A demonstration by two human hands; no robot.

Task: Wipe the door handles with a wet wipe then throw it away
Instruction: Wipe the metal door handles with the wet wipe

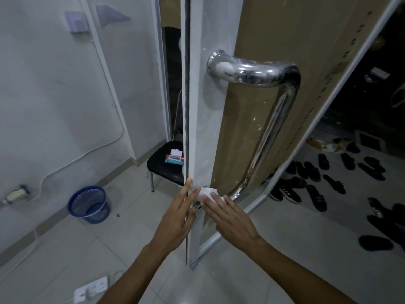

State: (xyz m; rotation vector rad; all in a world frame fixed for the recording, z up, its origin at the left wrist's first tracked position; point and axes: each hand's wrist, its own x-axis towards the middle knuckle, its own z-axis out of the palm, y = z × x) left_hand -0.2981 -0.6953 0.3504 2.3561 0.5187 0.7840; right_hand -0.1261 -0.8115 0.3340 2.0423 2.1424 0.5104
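Observation:
A long chrome door handle (271, 119) runs down the glass door (201, 132), which stands edge-on in front of me. A white wet wipe (208, 192) is bunched at the handle's lower end. My right hand (228, 218) presses it there with straight fingers. My left hand (175, 218) lies with straight fingers against the door's edge, fingertips beside the wipe. A blue mesh waste basket (89, 205) stands on the floor at the left by the wall.
Behind the door a black chair (162, 167) carries a wet wipe pack (174, 159). Several dark sandals and shoes (324, 178) lie on the floor at the right. A white power strip (92, 290) and cables lie near my left arm.

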